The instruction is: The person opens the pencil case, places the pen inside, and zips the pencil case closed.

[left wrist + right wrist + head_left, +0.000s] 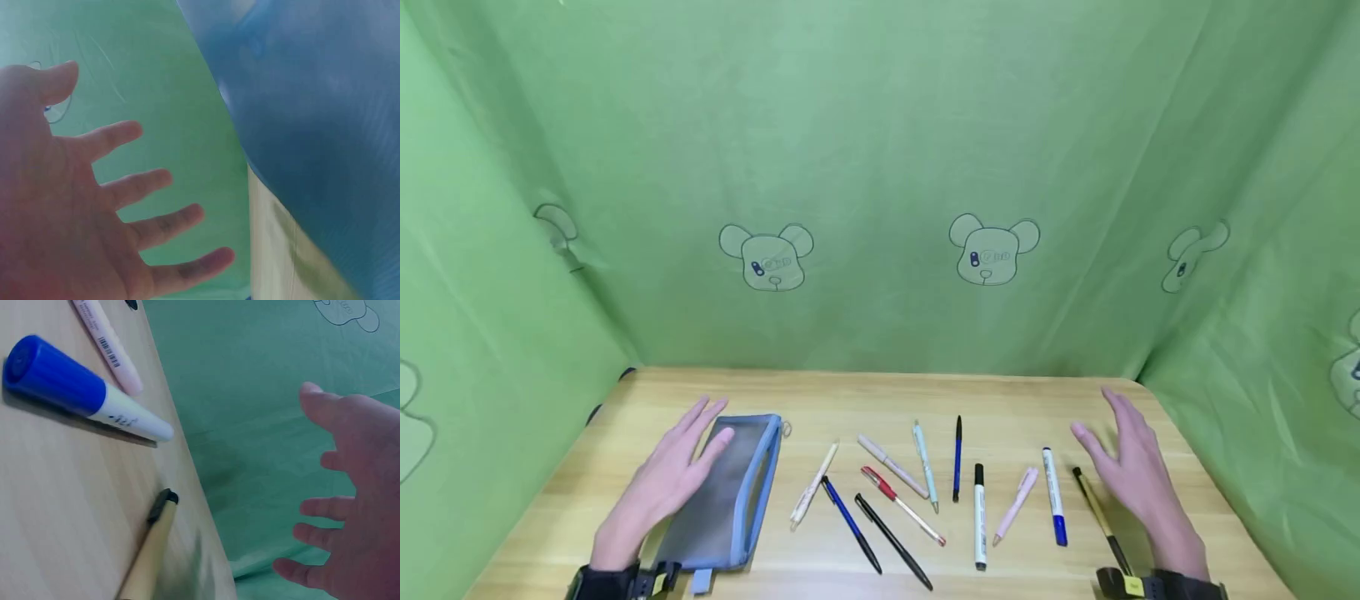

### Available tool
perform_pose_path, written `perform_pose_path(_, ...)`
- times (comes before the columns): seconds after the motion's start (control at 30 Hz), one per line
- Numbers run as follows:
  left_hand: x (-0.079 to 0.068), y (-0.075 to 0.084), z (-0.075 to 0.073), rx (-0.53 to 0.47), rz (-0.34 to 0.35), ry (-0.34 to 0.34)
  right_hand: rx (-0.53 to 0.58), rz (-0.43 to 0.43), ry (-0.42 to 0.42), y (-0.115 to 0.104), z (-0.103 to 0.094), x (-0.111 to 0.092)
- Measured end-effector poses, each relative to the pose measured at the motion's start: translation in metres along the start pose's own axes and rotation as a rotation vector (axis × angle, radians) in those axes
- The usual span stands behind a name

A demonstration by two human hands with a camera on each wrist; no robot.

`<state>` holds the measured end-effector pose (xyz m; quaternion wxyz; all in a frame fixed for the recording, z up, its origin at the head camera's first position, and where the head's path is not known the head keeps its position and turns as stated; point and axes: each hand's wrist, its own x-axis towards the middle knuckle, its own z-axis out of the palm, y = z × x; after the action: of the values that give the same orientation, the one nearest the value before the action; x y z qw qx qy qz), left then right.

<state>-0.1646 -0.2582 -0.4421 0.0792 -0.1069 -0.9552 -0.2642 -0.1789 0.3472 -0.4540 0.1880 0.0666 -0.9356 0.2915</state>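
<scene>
My left hand (666, 471) hovers over the left side of a blue mesh zip pouch (709, 492), its fingers spread and holding nothing. In the left wrist view the pouch (312, 125) fills the right side, apart from the fingertips. My right hand (1131, 467) is raised at the right, fingers extended, with nothing in it. Nearest to it lies a tan pen with black ends (1097, 510), and just left of that a white marker with a blue cap (1054, 496). The right wrist view shows this blue-capped marker (69, 381) close up.
Several pens lie spread across the wooden table (820, 392), among them a red-capped pen (902, 506), a black pen (892, 540), a black-capped marker (980, 517) and a pink pen (1016, 506). Green cloth (880, 150) with bear-head prints encloses the back and sides.
</scene>
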Motion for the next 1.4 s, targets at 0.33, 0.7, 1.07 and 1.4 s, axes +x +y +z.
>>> perform_pose_path(0.33,-0.012,0.017,0.004,0.075,-0.039,-0.074,-0.092,0.096,-0.164,-0.004,-0.011,-0.009)
perform_pose_path(0.7,-0.013,0.033,0.024,0.109,-0.100,-0.213,-0.139,0.208,-0.420,0.009,-0.021,-0.027)
perform_pose_path(1.07,-0.015,0.034,0.026,0.128,-0.136,-0.273,-0.080,0.302,-0.557,-0.004,-0.015,-0.020)
perform_pose_path(1.4,-0.012,0.036,0.035,0.153,-0.174,-0.305,-0.016,0.446,-0.605,-0.015,-0.009,-0.023)
